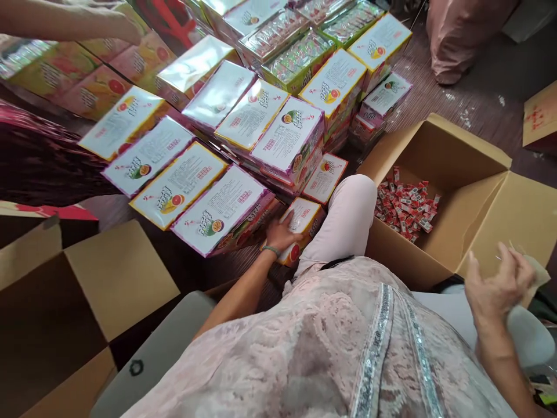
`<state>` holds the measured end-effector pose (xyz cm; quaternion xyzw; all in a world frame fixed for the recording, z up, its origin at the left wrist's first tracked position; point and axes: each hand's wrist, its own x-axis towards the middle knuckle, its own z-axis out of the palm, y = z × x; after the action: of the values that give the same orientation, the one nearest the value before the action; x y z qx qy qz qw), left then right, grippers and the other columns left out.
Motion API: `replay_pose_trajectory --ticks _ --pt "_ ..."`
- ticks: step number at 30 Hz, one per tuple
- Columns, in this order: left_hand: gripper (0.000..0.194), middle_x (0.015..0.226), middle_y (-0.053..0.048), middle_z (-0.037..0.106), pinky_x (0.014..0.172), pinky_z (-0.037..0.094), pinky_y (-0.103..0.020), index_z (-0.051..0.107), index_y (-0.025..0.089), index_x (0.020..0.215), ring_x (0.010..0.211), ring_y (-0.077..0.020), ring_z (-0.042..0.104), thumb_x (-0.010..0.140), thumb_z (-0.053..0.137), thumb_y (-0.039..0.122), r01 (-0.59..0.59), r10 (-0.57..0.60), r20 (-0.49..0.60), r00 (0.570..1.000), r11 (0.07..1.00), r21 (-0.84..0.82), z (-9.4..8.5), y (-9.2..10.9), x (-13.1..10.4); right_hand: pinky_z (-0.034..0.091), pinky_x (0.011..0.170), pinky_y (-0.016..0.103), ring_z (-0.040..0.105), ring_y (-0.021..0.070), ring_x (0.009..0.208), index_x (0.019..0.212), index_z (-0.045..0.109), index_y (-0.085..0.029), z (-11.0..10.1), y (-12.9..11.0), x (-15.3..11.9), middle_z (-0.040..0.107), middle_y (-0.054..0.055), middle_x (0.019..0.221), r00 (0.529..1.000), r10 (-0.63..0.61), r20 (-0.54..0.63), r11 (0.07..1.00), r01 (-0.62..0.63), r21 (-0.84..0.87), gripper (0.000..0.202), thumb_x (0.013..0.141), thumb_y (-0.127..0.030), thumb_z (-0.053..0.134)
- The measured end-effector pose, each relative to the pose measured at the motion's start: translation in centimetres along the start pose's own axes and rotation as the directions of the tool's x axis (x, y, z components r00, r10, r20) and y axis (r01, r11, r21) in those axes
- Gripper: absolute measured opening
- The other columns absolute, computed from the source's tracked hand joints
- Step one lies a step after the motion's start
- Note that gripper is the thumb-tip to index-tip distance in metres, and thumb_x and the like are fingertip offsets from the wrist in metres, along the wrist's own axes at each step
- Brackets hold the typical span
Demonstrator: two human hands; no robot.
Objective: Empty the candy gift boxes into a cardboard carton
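My left hand (pixel 282 235) is on a yellow-edged carton (pixel 300 219) on the floor by my knee. Its thumb lies across the white top and its fingers reach along the left side. To the right, my right hand (pixel 498 287) is raised near a flap of the large cardboard box (pixel 461 223). Thumb and fingers stand apart, and a thin pale strand shows near the fingertips. Inside the box lies a heap of small red-and-white packets (pixel 407 203). Close to my left hand are a purple-edged carton (pixel 226 206) and a smaller white-topped carton (pixel 325 177).
Stacks of cartons (pixel 287 136) fill the floor ahead, some with packets (pixel 300 55) under clear film. Another person's arm (pixel 73 23) reaches over cartons at upper left. An open cardboard box (pixel 47 325) stands on my left. A pinkish sack (pixel 461 35) is at upper right.
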<state>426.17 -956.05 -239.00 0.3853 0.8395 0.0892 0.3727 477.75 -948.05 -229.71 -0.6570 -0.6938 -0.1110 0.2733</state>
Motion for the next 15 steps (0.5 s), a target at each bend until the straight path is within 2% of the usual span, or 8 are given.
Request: replay_pose_trajectory --ticks 3,5,7,9,10,12,14,15 --pt "0.11 0.134 -0.019 0.057 0.111 0.041 -0.057 0.053 0.027 0.168 0.131 -0.0491 0.051 0.065 0.088 0.042 -0.153 0.179 -0.084 0.98 0.956 0.251 -3.6 1.9 -2.3 0.059 0.106 0.058 0.07 0.038 0.119 0.132 0.077 -0.015 2.3 -6.3 2.5 0.072 0.025 0.125 0.992 -0.029 0.12 0.966 -0.003 0.259 0.058 0.099 -0.061 0.064" --pt "0.114 0.14 -0.02 0.055 0.115 0.039 -0.06 0.054 0.027 0.167 0.134 -0.0503 0.048 0.061 0.089 0.047 -0.267 0.324 -0.199 0.925 0.926 0.266 -7.2 4.4 -4.0 0.06 0.105 0.055 0.073 0.0324 0.108 0.122 0.078 -0.017 3.3 -10.3 4.0 0.076 0.02 0.119 0.97 -0.036 0.241 0.888 -0.08 0.453 0.053 0.101 -0.063 0.062" --pt "0.117 0.142 -0.017 0.055 0.119 0.037 -0.062 0.056 0.029 0.166 0.138 -0.0504 0.046 0.056 0.091 0.051 -0.405 0.431 -0.307 0.849 0.902 0.147 -10.8 7.4 -5.2 0.06 0.105 0.053 0.075 0.0293 0.101 0.116 0.079 -0.021 4.3 -14.1 5.5 0.078 0.015 0.113 0.924 -0.036 0.38 0.743 -0.23 0.628 0.054 0.1 -0.07 0.062" --pt "0.114 0.138 -0.012 0.06 0.116 0.044 -0.06 0.059 0.032 0.162 0.138 -0.0481 0.049 0.055 0.091 0.053 -0.556 0.489 -0.34 0.803 0.821 -0.133 -13.3 11.1 -5.6 0.061 0.104 0.051 0.075 0.029 0.101 0.112 0.079 -0.023 5.3 -17.3 7.1 0.08 0.012 0.108 0.849 -0.053 0.526 0.496 -0.435 0.751 0.059 0.096 -0.079 0.065" --pt "0.108 0.133 -0.011 0.063 0.111 0.049 -0.057 0.061 0.033 0.159 0.135 -0.0471 0.052 0.056 0.091 0.052 -0.591 0.511 -0.302 0.805 0.738 -0.325 -13.8 13.1 -5.4 0.062 0.102 0.05 0.076 0.0291 0.101 0.109 0.079 -0.024 5.8 -18.8 8.0 0.08 0.011 0.106 0.803 -0.076 0.591 0.338 -0.537 0.773 0.063 0.093 -0.083 0.066" --pt "0.097 0.121 -0.01 0.069 0.097 0.058 -0.053 0.067 0.031 0.149 0.128 -0.0478 0.059 0.056 0.089 0.048 -0.49 0.575 -0.13 0.808 0.531 -0.692 -13.2 17.3 -4.3 0.064 0.099 0.049 0.076 0.0302 0.105 0.104 0.078 -0.024 6.5 -20.9 10.2 0.079 0.01 0.102 0.728 -0.127 0.674 0.03 -0.677 0.736 0.067 0.088 -0.088 0.068" --pt "0.088 0.109 -0.013 0.072 0.086 0.061 -0.052 0.069 0.026 0.141 0.122 -0.0509 0.065 0.057 0.087 0.043 -0.269 0.617 0.023 0.786 0.376 -0.887 -10.9 21.5 -2.6 0.065 0.1 0.051 0.075 0.0321 0.115 0.104 0.076 -0.025 6.8 -21.7 12.4 0.08 0.009 0.106 0.714 -0.107 0.691 -0.184 -0.698 0.692 0.066 0.088 -0.088 0.065" --pt "0.084 0.106 -0.014 0.073 0.084 0.062 -0.053 0.068 0.023 0.139 0.12 -0.0521 0.066 0.059 0.086 0.042 -0.182 0.626 0.07 0.777 0.33 -0.926 -9.4 23.4 -1.6 0.065 0.101 0.052 0.074 0.0327 0.119 0.106 0.076 -0.026 6.8 -21.5 13.4 0.08 0.008 0.108 0.721 -0.068 0.69 -0.247 -0.682 0.689 0.065 0.09 -0.088 0.063"
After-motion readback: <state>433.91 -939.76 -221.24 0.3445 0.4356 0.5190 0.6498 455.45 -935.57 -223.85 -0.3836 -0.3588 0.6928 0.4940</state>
